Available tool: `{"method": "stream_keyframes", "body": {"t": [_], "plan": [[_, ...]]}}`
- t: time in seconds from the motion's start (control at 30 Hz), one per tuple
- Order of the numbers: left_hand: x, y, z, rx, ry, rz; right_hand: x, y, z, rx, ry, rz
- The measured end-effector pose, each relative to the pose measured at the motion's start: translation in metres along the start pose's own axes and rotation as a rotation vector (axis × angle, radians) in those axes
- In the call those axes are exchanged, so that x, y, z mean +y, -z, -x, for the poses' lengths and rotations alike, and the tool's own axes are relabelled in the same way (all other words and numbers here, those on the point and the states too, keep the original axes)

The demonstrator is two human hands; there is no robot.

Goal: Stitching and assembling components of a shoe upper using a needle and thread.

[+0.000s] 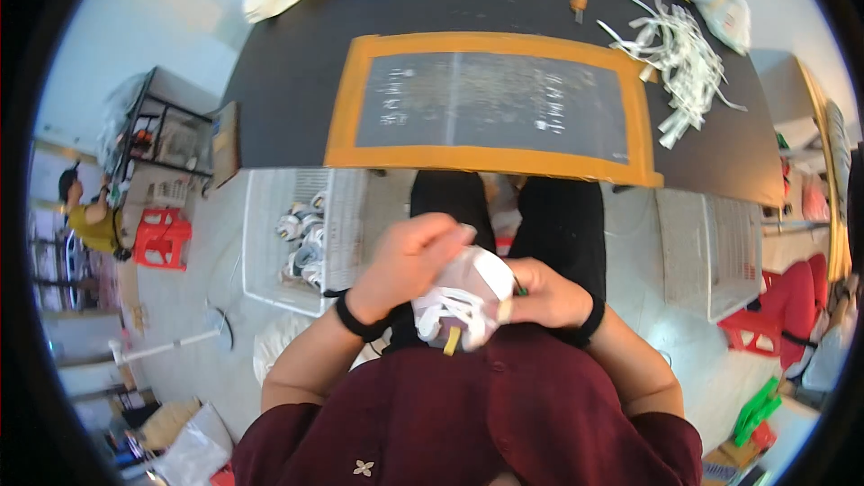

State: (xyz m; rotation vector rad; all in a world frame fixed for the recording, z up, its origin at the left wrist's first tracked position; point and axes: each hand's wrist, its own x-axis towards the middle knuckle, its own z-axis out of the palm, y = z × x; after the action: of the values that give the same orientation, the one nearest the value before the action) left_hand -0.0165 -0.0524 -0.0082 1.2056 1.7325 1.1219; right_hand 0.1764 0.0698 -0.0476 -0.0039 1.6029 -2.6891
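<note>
Over my lap is a small sneaker [461, 295], pale with a pinkish tint, with white laces, a white toe and a yellow tab at its tongue end. My right hand [551, 295] grips the shoe's right side, and a small dark green thing shows by its fingers. My left hand [409, 261] is closed at the shoe's upper left, fingertips pressed together near the toe. What those fingertips hold, if anything, is too small to name.
Ahead stands a dark table [288, 81] with a tape-edged grey board [495, 108], white strips [679, 58] and a tool with a brownish handle [578, 2]. A white crate [351, 234] with several shoes stands left, another crate [711, 256] right. A person [90, 216] is far left.
</note>
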Motion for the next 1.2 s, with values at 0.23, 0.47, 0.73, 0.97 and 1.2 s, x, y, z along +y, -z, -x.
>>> {"method": "stream_keyframes", "body": {"t": [0.23, 0.47, 0.73, 0.97, 1.2], "plan": [[-0.027, -0.036, -0.007, 0.073, 0.078, 0.272, 0.013, -0.005, 0.004, 0.139, -0.212, -0.205], [-0.009, 0.014, 0.029, 0.150, -0.173, -0.212, 0.004, 0.000, -0.013, 0.422, -0.153, -0.265], [-0.011, -0.006, 0.058, -0.037, 0.082, 0.001, 0.004, -0.003, -0.038, 0.228, -0.267, -0.400], [-0.069, 0.010, 0.073, 0.149, 0.266, -0.013, 0.023, -0.011, -0.061, 0.207, -0.248, 0.252], [-0.182, 0.124, 0.145, 0.642, 0.389, -0.109, 0.017, 0.002, -0.035, 0.127, -0.121, 0.409]]}}
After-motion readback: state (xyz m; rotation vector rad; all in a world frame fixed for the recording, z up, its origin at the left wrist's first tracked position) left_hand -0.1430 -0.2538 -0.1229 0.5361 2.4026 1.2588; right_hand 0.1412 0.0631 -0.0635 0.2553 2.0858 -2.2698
